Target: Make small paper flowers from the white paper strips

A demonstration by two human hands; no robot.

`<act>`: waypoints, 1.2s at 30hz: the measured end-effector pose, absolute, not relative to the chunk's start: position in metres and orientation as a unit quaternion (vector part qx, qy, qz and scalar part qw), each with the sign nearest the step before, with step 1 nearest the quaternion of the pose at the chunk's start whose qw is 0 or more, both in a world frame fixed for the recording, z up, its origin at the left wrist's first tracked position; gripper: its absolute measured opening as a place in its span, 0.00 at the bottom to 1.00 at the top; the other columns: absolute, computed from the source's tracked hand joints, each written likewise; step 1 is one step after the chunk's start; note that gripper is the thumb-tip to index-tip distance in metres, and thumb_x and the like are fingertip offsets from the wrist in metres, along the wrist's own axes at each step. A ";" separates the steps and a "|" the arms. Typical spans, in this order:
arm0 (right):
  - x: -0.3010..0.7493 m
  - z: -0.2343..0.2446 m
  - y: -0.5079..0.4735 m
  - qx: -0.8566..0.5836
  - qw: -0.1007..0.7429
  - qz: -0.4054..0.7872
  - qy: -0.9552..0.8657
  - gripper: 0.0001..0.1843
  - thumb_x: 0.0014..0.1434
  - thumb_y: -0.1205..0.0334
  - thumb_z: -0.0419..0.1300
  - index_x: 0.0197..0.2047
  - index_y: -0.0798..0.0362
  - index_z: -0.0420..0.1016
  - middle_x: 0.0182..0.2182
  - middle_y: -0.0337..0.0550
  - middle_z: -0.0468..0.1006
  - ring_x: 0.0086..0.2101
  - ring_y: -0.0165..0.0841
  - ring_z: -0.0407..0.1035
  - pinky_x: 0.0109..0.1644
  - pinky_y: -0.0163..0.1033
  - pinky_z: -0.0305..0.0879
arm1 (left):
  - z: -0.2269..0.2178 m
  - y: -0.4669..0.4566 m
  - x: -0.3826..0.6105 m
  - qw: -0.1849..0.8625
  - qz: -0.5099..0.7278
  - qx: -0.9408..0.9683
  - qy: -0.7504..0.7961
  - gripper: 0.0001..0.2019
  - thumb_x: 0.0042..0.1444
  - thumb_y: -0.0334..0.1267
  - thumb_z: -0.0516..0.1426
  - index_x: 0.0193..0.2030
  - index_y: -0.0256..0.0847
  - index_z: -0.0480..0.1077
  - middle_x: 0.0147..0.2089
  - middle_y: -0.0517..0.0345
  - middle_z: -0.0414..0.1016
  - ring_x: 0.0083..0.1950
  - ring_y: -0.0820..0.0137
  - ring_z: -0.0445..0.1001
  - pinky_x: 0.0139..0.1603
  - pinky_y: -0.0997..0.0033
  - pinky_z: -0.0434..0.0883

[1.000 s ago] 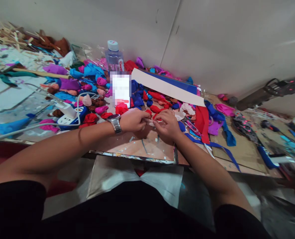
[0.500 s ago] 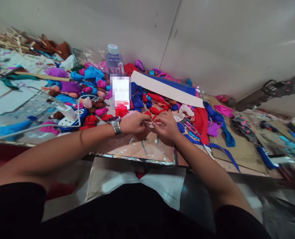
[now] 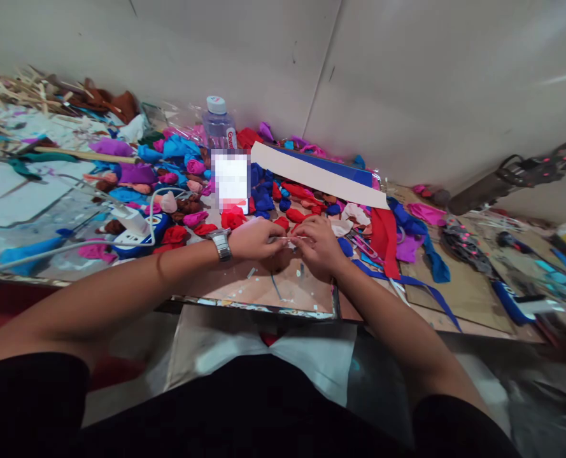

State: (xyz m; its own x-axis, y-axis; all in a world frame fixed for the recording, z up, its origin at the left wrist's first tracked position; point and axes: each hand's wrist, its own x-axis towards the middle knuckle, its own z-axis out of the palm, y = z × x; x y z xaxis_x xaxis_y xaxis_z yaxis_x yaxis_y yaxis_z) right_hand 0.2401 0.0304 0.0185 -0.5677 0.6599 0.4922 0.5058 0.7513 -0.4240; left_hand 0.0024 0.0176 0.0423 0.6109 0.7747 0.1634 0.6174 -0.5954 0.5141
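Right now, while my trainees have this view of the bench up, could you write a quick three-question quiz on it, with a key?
1. The left hand and right hand meet at a thin pale piece. Which wrist wears the watch?
2. True or false: the bottle has its white cap on.
3. Of these, which lies nearest the right hand: (a) pliers, (b) red strip, (c) white charger?

Key: 1. left; 2. true; 3. b
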 end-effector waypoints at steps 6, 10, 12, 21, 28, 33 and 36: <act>0.238 0.021 0.028 -0.313 0.336 0.109 -0.881 0.09 0.69 0.52 0.64 0.44 0.47 0.81 0.43 0.44 0.86 0.46 0.41 0.76 0.57 0.52 0.62 | 0.040 0.020 0.004 0.208 0.188 0.870 0.407 0.23 0.68 0.53 0.53 0.30 0.39 0.76 0.23 0.58 0.72 0.24 0.74 0.64 0.29 0.70 0.54; 0.236 0.025 0.025 -0.314 0.322 0.109 -0.886 0.10 0.69 0.49 0.66 0.45 0.46 0.83 0.44 0.43 0.87 0.46 0.40 0.77 0.58 0.53 0.61 | 0.040 0.019 0.005 0.229 0.176 0.861 0.419 0.23 0.66 0.54 0.54 0.29 0.39 0.75 0.23 0.58 0.72 0.24 0.74 0.63 0.28 0.70 0.53; 0.236 0.026 0.024 -0.321 0.320 0.107 -0.885 0.10 0.70 0.50 0.64 0.43 0.45 0.83 0.42 0.43 0.87 0.45 0.40 0.76 0.58 0.53 0.61 | 0.042 0.018 0.005 0.254 0.173 0.856 0.416 0.23 0.66 0.55 0.54 0.29 0.39 0.75 0.24 0.58 0.73 0.25 0.74 0.65 0.28 0.71 0.54; 0.238 0.024 0.025 -0.320 0.326 0.089 -0.885 0.06 0.68 0.54 0.67 0.42 0.44 0.85 0.38 0.41 0.87 0.45 0.41 0.74 0.57 0.54 0.60 | 0.043 0.019 0.002 0.356 0.175 0.819 0.414 0.23 0.64 0.57 0.57 0.34 0.38 0.78 0.26 0.59 0.75 0.25 0.74 0.67 0.25 0.73 0.56; 0.237 0.026 0.024 -0.309 0.343 0.066 -0.885 0.06 0.68 0.56 0.66 0.44 0.42 0.85 0.39 0.40 0.87 0.45 0.41 0.74 0.59 0.54 0.59 | 0.037 0.024 0.000 0.387 0.199 0.794 0.424 0.25 0.66 0.59 0.55 0.33 0.38 0.77 0.26 0.59 0.76 0.26 0.73 0.70 0.25 0.75 0.58; 0.237 0.027 0.022 -0.302 0.340 0.041 -0.890 0.06 0.69 0.55 0.66 0.41 0.44 0.84 0.38 0.40 0.87 0.44 0.41 0.73 0.59 0.54 0.58 | 0.036 0.025 0.001 0.426 0.201 0.778 0.416 0.23 0.64 0.57 0.57 0.35 0.38 0.78 0.30 0.56 0.81 0.29 0.72 0.75 0.27 0.76 0.63; 0.238 0.026 0.022 -0.296 0.343 0.035 -0.891 0.04 0.69 0.57 0.66 0.42 0.44 0.83 0.38 0.39 0.87 0.44 0.40 0.73 0.59 0.54 0.58 | 0.039 0.023 0.003 0.430 0.207 0.770 0.423 0.20 0.63 0.55 0.59 0.34 0.38 0.78 0.30 0.57 0.81 0.29 0.72 0.75 0.26 0.76 0.63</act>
State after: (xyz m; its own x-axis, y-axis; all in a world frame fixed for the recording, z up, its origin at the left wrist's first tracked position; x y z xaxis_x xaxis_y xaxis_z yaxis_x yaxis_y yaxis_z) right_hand 0.2376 0.0225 0.0257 -0.5902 0.5506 0.5903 0.5032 0.8228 -0.2644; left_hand 0.0028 0.0229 0.0387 0.5565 0.8297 -0.0444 0.4734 -0.2727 0.8376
